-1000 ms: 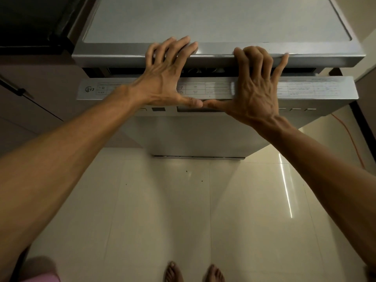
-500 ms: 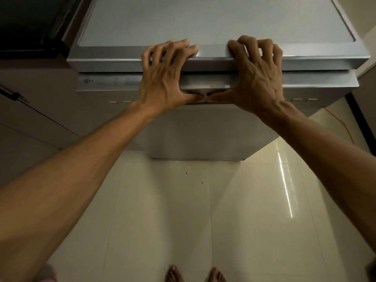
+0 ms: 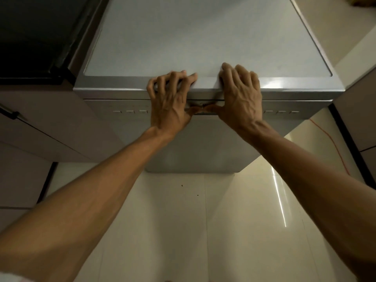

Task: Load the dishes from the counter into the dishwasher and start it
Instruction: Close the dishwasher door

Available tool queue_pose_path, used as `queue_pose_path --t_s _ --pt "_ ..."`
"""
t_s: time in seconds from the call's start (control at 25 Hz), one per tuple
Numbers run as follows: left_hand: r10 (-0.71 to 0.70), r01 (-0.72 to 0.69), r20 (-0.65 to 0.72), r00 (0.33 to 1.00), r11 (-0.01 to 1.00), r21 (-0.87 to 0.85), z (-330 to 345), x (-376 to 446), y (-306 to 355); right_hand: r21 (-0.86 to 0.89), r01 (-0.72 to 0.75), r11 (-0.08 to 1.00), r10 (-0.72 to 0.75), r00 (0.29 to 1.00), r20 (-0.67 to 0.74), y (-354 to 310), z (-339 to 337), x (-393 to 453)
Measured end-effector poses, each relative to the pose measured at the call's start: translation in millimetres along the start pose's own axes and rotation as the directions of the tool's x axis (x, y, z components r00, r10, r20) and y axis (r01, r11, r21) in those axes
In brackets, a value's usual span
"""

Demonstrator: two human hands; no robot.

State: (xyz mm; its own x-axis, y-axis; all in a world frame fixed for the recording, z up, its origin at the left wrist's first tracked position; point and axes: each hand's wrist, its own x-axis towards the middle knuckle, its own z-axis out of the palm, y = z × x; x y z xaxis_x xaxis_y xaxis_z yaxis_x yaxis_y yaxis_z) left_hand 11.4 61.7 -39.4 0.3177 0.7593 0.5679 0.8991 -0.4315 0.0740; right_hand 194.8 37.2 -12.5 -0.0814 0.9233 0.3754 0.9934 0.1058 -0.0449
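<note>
A silver dishwasher [image 3: 203,37] stands in front of me with its door [image 3: 195,147] flush against the body. My left hand [image 3: 171,102] and my right hand [image 3: 242,98] sit side by side on its top front edge. On both hands the fingers arch over onto the lid while the thumbs press the door's upper strip, and the two thumb tips nearly meet. Rows of small buttons [image 3: 130,111] show on the door's top strip to either side of the hands. No dishes are in view.
A dark counter surface [image 3: 36,33] adjoins the dishwasher on the left, above a cabinet with a handle [image 3: 10,112]. An orange cable [image 3: 329,143] runs down at the right beside another cabinet. Glossy pale floor tiles [image 3: 183,220] lie below.
The door stood ajar with its labelled inner rim showing; it has swung up and shut. My fingers went from spread to arched over the lid edge.
</note>
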Motion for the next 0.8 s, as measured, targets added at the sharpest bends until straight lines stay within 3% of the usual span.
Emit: queue_pose_path --t_s 0.12,0.2,0.28,0.48,0.8 --pt "-0.017 0.006 0.270 0.963 0.999 0.039 -16 6 6 -0.029 0.018 0.999 -0.012 0.980 0.198 1 -6 4" --pt "-0.013 0.002 0.488 0.873 1.000 0.024 -31 15 7 -0.043 0.045 0.998 -0.030 0.951 0.307 3 -16 8" --pt "0.013 -0.007 0.616 0.788 1.000 -0.012 -46 26 2 -0.036 0.042 0.998 -0.024 0.913 0.407 3 -28 15" --pt "0.105 0.006 0.765 0.635 0.990 -0.141 -67 54 -11 0.010 -0.041 0.999 0.028 0.822 0.569 -1 -45 35" --pt "0.124 0.100 0.829 0.545 0.972 -0.211 -65 82 -13 0.083 -0.097 0.992 0.014 0.734 0.679 2 -57 52"
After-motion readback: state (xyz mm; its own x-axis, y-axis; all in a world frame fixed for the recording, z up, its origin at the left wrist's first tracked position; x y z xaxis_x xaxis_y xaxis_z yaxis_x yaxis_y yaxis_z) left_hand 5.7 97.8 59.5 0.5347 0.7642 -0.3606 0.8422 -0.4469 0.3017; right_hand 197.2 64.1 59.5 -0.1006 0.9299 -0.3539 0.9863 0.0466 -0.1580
